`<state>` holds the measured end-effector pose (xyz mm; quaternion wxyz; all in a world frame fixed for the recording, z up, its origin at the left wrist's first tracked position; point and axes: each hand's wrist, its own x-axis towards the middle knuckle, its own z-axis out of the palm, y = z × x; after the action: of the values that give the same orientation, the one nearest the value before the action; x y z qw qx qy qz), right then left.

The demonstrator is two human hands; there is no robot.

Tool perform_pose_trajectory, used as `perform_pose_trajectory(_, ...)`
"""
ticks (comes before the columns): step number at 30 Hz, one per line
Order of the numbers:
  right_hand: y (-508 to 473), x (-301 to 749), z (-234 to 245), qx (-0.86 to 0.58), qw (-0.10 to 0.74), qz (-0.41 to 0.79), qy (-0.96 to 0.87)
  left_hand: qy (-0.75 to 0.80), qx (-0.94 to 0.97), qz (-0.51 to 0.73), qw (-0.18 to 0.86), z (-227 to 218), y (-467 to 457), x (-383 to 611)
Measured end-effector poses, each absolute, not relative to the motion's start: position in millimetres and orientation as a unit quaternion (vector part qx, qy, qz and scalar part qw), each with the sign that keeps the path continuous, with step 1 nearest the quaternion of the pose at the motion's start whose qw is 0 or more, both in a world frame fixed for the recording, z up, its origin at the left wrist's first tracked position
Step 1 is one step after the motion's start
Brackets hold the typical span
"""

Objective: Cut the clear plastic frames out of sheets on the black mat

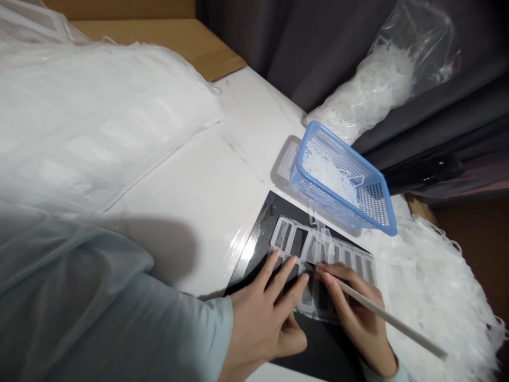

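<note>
Left hand (258, 318): open, fingers spread, fingertips (292, 269) pressed on a clear moulded plastic sheet (318, 246) with rows of rectangular cells. Right hand (353, 313): closed in a pen grip around a long, slim, pale stick-shaped tool (392, 321), its dark pointed tip touching the sheet between the hands.

Sheet: lying on a flat black board (254, 260), toward the right of a glossy white bench (191, 196). Just beyond the board: a blue plastic mesh basket (350, 152), tilted, holding white plastic trimmings. Right of the board: a heap of white shredded trimmings (431, 276). Far right: a clear bag of white shreds (369, 90), against a dark grey curtain (310, 48). Left: folded clear plastic sheeting (99, 116) over the bench. Far left: a brown cardboard panel (155, 42).
</note>
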<state>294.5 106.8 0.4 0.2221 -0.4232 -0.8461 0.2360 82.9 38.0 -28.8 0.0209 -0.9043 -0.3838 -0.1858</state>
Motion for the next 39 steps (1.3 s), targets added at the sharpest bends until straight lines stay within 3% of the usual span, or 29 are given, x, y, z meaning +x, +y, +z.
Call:
perform_pose_trajectory(21,100,277,2,-0.309,0.206,0.063,-0.926,-0.354,-0.916,-0.183,0.049,-26,42,78)
perform_pose_trajectory(31,104,289,1,-0.482,0.252,0.276,-0.792,-0.373,-0.908,-0.186,0.052,-27,40,81)
perform_pose_trajectory(39,105,287,2,-0.44,0.238,0.27,-0.823,-0.384,-0.905,-0.175,0.048,-28,38,81)
